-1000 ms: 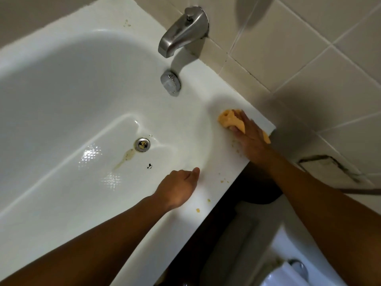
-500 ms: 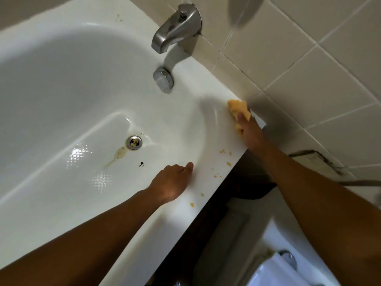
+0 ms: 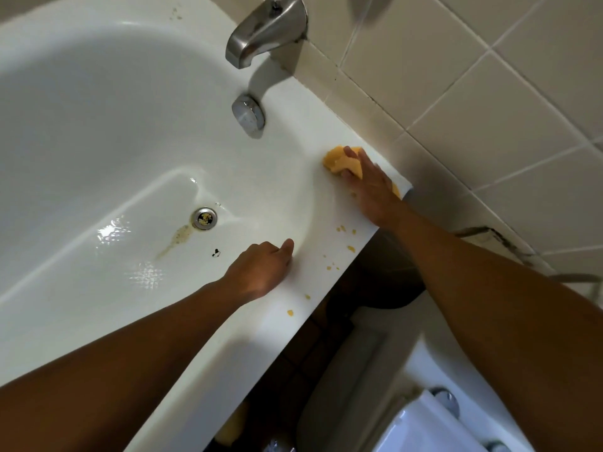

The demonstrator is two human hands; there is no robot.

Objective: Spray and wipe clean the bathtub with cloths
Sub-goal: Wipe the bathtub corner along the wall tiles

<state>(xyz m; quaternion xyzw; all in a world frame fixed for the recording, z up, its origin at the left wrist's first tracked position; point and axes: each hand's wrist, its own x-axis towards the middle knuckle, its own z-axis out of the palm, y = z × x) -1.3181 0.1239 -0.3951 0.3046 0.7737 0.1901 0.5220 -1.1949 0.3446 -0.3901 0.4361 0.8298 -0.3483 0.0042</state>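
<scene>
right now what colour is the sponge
Yellow-orange; the sponge shows best in the head view.

Beige tiled wall (image 3: pixel 489 93) with dark grout, white toilet (image 3: pixel 421 422), dark floor (image 3: pixel 293 370).
</scene>
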